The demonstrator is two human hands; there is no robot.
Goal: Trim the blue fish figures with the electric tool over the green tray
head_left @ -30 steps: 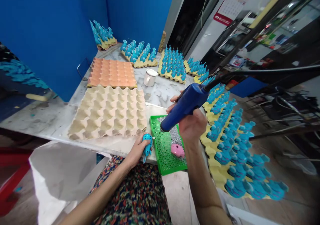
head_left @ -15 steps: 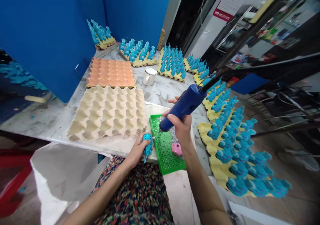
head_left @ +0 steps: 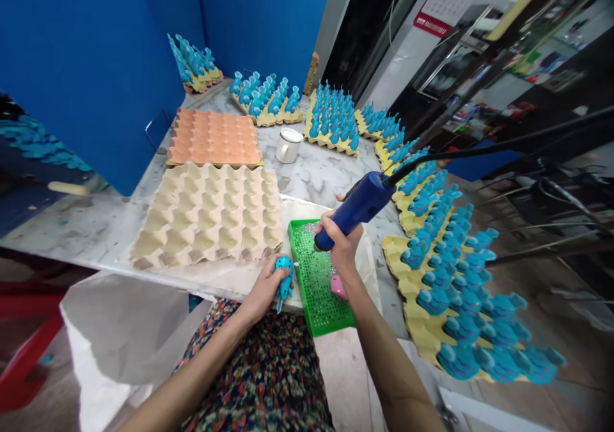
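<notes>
My left hand point(head_left: 265, 286) is closed on a small blue toy figure point(head_left: 284, 277) at the table's front edge. A short white peg sticks out from the figure's right side. In my right hand point(head_left: 344, 240) is a blue electric screwdriver point(head_left: 361, 205), its tip pointing down and left over a green perforated basket point(head_left: 311, 322). The tip is apart from the toy figure. Inside the basket are many small silvery pieces, probably screws, and a pink piece point(head_left: 338, 286), partly hidden by my right wrist.
A grey egg-carton tray point(head_left: 211, 214) and an orange one point(head_left: 213, 137) lie to the left. Behind stands a white mug point(head_left: 289, 146). Yellow trays point(head_left: 398, 259) full of blue figures line the back and right. The screwdriver's black cord point(head_left: 460, 154) runs off to the right.
My right hand has shifted slightly, taking the screwdriver's tip a little to the right over the basket, and its fingers have closed more around the tool. The left hand has stayed nearly still.
</notes>
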